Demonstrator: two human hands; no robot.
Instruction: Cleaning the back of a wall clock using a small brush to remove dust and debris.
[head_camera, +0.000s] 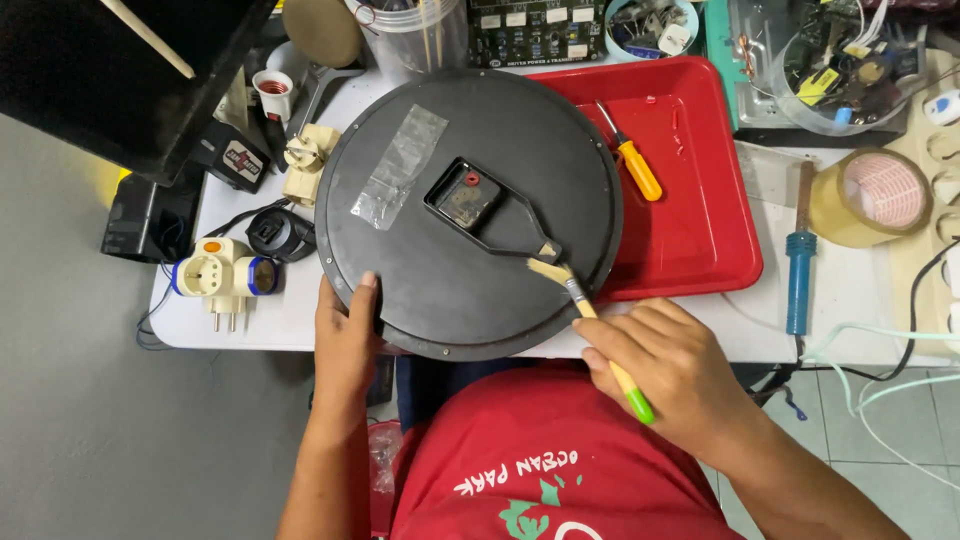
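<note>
Two hands are working at the table's (270, 325) near edge: left hand (345, 335) gripping the round black clock back (470, 210) (thumb on top), right hand (665, 370) pinching a small brush (590, 315).

The round clock back (470, 290) is matt black plastic, smooth, with a strip of clear glossy tape (400, 165) stuck to it. The brush (585, 310) has pale bristles, a bright metal ferrule and a smooth handle in yellow and glossy green. The tray (700, 190) is glossy red plastic; the screwdriver (630, 158) has a metal shaft and a translucent orange plastic handle.
</note>
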